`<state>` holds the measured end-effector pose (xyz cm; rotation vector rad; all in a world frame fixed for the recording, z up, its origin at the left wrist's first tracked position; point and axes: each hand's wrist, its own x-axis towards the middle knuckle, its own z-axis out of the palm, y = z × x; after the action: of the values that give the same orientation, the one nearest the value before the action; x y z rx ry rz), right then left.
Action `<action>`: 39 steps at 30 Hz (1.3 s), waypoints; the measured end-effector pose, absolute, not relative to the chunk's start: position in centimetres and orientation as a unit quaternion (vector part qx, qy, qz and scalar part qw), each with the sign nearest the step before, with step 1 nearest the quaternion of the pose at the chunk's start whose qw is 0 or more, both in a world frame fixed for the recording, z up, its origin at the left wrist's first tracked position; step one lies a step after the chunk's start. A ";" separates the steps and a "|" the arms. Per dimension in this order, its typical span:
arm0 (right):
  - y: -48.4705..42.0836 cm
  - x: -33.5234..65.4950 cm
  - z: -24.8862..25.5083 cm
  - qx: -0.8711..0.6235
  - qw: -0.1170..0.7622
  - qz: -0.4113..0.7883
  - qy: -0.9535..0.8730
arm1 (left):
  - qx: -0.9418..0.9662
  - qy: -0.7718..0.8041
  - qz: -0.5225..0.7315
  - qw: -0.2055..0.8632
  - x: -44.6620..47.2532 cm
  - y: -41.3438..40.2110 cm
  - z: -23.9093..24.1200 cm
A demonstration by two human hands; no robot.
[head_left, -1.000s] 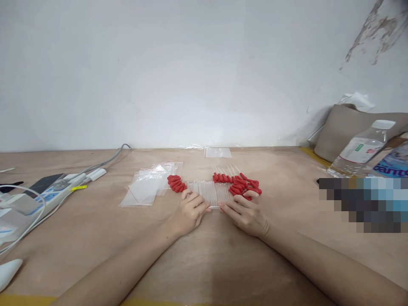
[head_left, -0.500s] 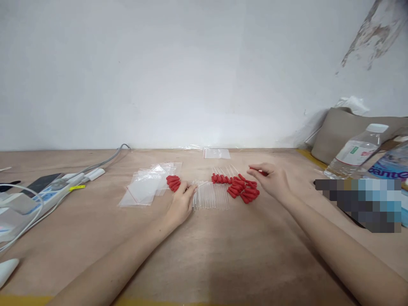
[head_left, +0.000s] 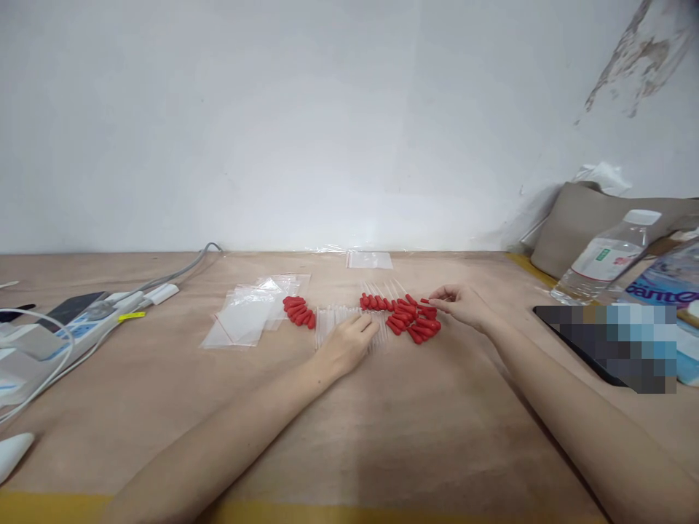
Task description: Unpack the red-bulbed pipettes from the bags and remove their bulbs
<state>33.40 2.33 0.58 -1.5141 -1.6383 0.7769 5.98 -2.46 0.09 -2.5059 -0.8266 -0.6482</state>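
A row of clear glass dropper tubes (head_left: 331, 320) lies on the wooden table (head_left: 349, 437). My left hand (head_left: 349, 342) rests on the row's right part, fingers curled over the tubes. A small pile of red rubber bulbs (head_left: 298, 311) lies left of the tubes, and a bigger pile of red bulbs (head_left: 404, 315) lies to the right. My right hand (head_left: 463, 306) is at the right edge of the bigger pile, fingertips pinched on a red bulb.
Clear zip bags (head_left: 247, 316) lie left of the bulbs, one more bag (head_left: 370, 260) by the wall. A power strip with cables (head_left: 81, 320) is at far left. A water bottle (head_left: 603, 256), a tan bag (head_left: 584, 218) and a dark slab (head_left: 579, 335) sit at right.
My left hand slid right along the tubes, from their left end to their right part. My right hand lowered a little toward the bigger bulb pile, still pinching.
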 end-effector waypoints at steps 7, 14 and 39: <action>2.6 33.6 -0.2 -0.585 0.343 0.320 -0.662 | -0.900 -0.321 -0.225 0.189 6.2 -3.0 -0.1; 4.0 34.0 -0.1 -0.653 0.361 0.246 -0.618 | -0.905 -0.325 -0.223 0.163 6.3 -3.7 -0.2; -0.3 25.6 3.2 -0.547 0.371 -0.035 -0.750 | -0.750 -0.429 -0.463 0.199 2.8 -3.2 2.7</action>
<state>25.62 -0.26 3.17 -1.4016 -1.9234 -0.0890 2.80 -3.24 2.69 -2.0968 -1.2009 -1.2939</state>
